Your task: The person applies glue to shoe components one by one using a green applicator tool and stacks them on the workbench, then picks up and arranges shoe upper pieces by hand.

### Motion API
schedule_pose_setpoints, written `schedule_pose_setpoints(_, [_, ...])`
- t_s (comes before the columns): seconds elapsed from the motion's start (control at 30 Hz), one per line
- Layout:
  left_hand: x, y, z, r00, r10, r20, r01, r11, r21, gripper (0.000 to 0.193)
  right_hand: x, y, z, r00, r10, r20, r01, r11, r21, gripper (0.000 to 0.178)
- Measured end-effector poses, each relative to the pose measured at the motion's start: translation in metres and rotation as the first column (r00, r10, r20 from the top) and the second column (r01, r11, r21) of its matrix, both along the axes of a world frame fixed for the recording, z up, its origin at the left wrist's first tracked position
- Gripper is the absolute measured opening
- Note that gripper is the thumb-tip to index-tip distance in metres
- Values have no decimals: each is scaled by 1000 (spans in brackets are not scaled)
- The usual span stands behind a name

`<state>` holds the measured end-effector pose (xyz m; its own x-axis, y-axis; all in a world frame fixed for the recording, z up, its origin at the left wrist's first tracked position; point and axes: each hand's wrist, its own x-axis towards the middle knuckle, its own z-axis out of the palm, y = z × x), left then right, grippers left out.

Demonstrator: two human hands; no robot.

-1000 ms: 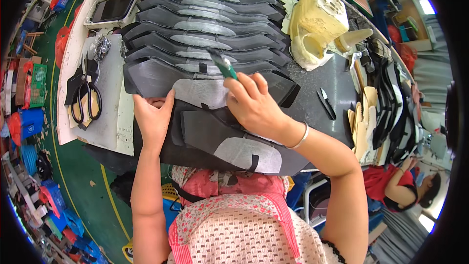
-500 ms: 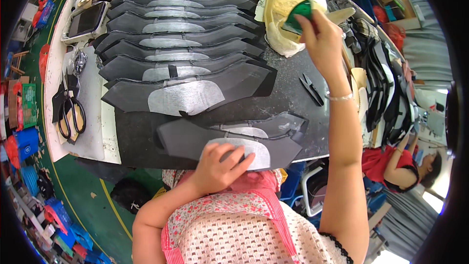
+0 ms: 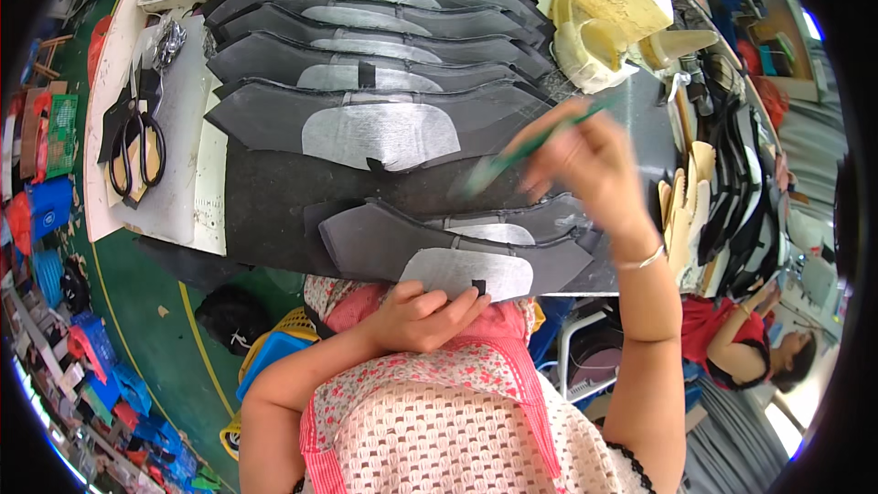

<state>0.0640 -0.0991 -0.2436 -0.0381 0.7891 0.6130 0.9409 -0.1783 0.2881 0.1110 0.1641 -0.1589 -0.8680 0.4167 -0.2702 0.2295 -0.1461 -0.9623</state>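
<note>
My left hand (image 3: 425,316) grips the lower edge of a black stitched panel (image 3: 366,236) with a pale grey patch, at the table's near edge. Its fingertips lie at the patch's lower rim, beside a small black tab. Part of a second such panel (image 3: 498,230) shows behind it. My right hand (image 3: 590,165) is raised right of centre, closed on a thin, flat green tool (image 3: 512,159) that slants down to the left, blurred by motion. At the upper right stands a yellowish, crusted container (image 3: 594,41) with an open cup-shaped front.
Overlapping black panels (image 3: 380,133) with pale patches fill the table's far half. Black-handled scissors (image 3: 137,142) lie on a white board at the left. More dark pieces (image 3: 732,165) are heaped at the right edge, where a person in red (image 3: 732,338) sits beyond.
My right hand has brought the green tool from the yellowish container down and left, over the table. My left hand has shifted slightly right and down along the panel. The view has also shifted.
</note>
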Motion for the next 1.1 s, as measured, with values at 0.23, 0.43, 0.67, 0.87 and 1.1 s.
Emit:
schedule_pose_setpoints(0.23, [1, 0, -2, 999, -34, 27, 34, 999, -13, 29, -56, -77, -41, 900, 340, -274, -225, 898, 377, 29])
schedule_pose_setpoints(0.43, [3, -2, -6, 998, -56, 28, 57, 998, -40, 35, -50, -73, -26, 881, 466, 79, -462, 814, 352, 25])
schedule_pose_setpoints(0.67, [1, -2, -6, 992, -100, 82, 107, 991, -84, 36, 24, -23, 1, 856, 485, 178, -516, 809, 282, 18])
schedule_pose_setpoints(0.87, [4, 3, -7, 995, -68, 68, 69, 997, -19, 31, 77, 6, 8, 861, 396, 319, -500, 777, 383, 19])
schedule_pose_setpoints(1.1, [3, 0, -4, 994, -64, 91, 70, 995, -73, 32, 95, 13, 12, 908, 120, 400, -344, 760, 552, 21])
